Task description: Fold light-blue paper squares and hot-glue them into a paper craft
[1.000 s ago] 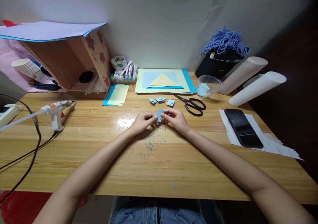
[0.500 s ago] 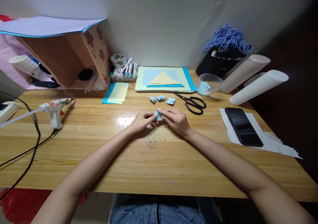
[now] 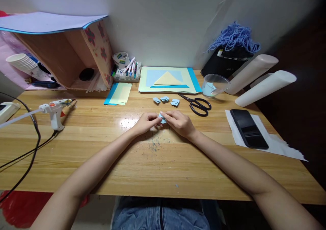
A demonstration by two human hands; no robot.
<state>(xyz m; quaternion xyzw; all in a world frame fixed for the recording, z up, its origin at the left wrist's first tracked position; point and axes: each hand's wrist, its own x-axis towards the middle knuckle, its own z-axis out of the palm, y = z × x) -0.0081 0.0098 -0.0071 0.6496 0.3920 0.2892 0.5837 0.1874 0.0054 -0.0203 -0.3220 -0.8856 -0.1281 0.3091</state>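
Observation:
A small light-blue folded paper piece (image 3: 163, 120) is held just above the wooden table, partly hidden by fingers. My left hand (image 3: 147, 122) pinches its left side between thumb and fingers. From the right, my right hand (image 3: 179, 122) grips the same piece, its thumb and fingertips pressed on the upper edge. Just beyond the hands lie several similar blue paper pieces (image 3: 164, 99) in a short row. Black-handled scissors (image 3: 200, 106) rest to the right of them. Tiny dark paper scraps (image 3: 155, 145) are scattered on the wood below my hands.
A glue gun (image 3: 56, 112) with its cable stands at left, near an open cardboard box (image 3: 99, 53). Paper sheets (image 3: 144, 84) and a marker tray (image 3: 127, 76) sit at the back. At right are a clear cup (image 3: 216, 85), paper rolls (image 3: 267, 87) and a phone (image 3: 248, 128).
My right fingers have closed further over the blue paper piece, covering more of its right side. My left hand keeps its hold. The camera view has shifted slightly.

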